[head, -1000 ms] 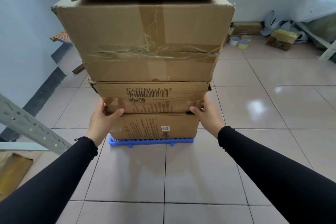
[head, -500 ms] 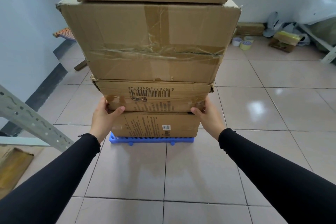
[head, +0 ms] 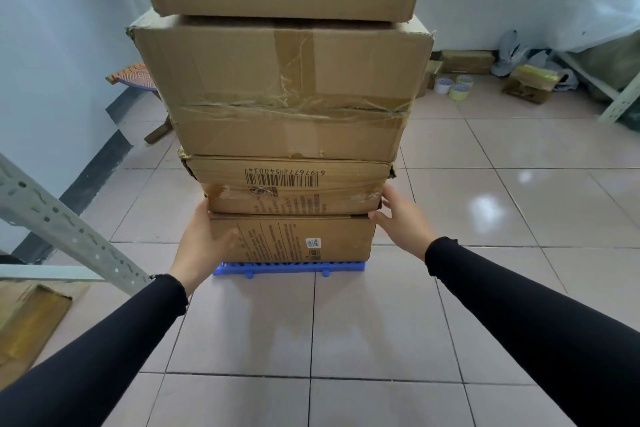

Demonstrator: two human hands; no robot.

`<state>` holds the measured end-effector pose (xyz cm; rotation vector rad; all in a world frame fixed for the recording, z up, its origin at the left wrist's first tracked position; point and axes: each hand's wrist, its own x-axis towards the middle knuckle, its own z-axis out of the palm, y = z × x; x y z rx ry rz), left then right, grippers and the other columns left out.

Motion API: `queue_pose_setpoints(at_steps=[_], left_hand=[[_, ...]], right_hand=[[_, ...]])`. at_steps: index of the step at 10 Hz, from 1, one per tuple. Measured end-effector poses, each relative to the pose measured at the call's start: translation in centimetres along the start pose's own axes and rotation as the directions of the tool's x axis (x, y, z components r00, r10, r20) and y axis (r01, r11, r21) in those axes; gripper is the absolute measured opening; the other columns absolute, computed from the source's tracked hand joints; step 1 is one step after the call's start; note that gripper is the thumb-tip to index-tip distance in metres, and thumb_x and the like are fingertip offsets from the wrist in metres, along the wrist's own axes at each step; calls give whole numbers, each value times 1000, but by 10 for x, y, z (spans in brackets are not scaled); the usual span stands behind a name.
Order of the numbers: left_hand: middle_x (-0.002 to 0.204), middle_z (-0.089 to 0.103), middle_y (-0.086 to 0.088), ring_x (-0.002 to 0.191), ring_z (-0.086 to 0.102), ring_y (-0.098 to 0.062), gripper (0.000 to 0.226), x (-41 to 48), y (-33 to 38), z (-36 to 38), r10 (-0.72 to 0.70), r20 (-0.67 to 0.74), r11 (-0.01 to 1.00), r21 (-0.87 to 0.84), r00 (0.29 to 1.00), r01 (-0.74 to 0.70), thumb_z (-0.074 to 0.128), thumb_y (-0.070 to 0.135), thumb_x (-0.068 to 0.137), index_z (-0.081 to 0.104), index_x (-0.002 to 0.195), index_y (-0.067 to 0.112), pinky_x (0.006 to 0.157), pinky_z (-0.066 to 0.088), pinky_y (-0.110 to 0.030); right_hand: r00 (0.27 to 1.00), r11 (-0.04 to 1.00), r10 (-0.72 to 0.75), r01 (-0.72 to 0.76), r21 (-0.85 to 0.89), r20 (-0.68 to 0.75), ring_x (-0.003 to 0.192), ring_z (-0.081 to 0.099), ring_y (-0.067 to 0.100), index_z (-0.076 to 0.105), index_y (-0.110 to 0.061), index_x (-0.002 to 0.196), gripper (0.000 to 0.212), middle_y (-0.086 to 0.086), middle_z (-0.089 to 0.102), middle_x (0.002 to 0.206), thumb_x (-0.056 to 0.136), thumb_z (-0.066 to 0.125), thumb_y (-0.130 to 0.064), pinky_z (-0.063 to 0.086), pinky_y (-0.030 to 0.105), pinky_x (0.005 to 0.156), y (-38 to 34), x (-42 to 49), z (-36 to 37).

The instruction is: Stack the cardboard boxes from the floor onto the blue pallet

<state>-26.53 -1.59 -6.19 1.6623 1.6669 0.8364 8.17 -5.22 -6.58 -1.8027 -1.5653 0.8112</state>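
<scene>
Bracing four stacked boxes (head: 284, 80) on the blue pallet (head: 289, 268) — left hand (head: 202, 246), right hand (head: 401, 218) spread flat.

Seen against the blue pallet (head: 289, 267), the person is wearing long, close-fitting black sleeves on both arms, each one ending at the wrist on the near side of it and leaving the left hand (head: 204, 246) and the right hand (head: 403, 218) bare. The fabric is looking plain and matte, showing no print, logo or seam markings. The cuff edges are sitting slightly uneven and wavy, and a small dark loop or thread is sticking out from the left cuff, on its side away from the pallet.
</scene>
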Motion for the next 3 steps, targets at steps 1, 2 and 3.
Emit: queue_pose_setpoints(at_steps=[1, 2, 3], left_hand=[[127, 53, 12, 125, 56, -22, 56, -13, 11, 2, 8, 143, 993, 113, 990, -24, 68, 10, 94, 48, 145, 22, 97, 46, -33], [142, 53, 8, 132, 55, -24, 68, -15, 31, 4, 60, 318, 966, 221, 946, -136, 71, 17, 95, 42, 156, 20, 104, 44, -32], [154, 52, 4, 140, 50, -19, 68, -3, 64, 1, 159, 393, 904, 310, 906, -294, 70, 30, 94, 43, 157, 24, 113, 42, -37]], right_hand=[[997, 984, -27, 40, -174, 72, 142, 46, 23, 29, -25, 159, 63, 1, 48, 157, 102, 57, -23, 39, 27, 101, -2, -5, -16], [990, 938, -14, 62, -340, 139, 144, 44, 26, 25, -23, 162, 68, 4, 44, 160, 102, 57, -30, 38, 34, 111, -8, -11, -40], [990, 884, -35, 94, -457, 135, 139, 46, 25, 31, -23, 160, 64, 5, 48, 156, 102, 57, -35, 38, 32, 105, -21, -17, -71]])
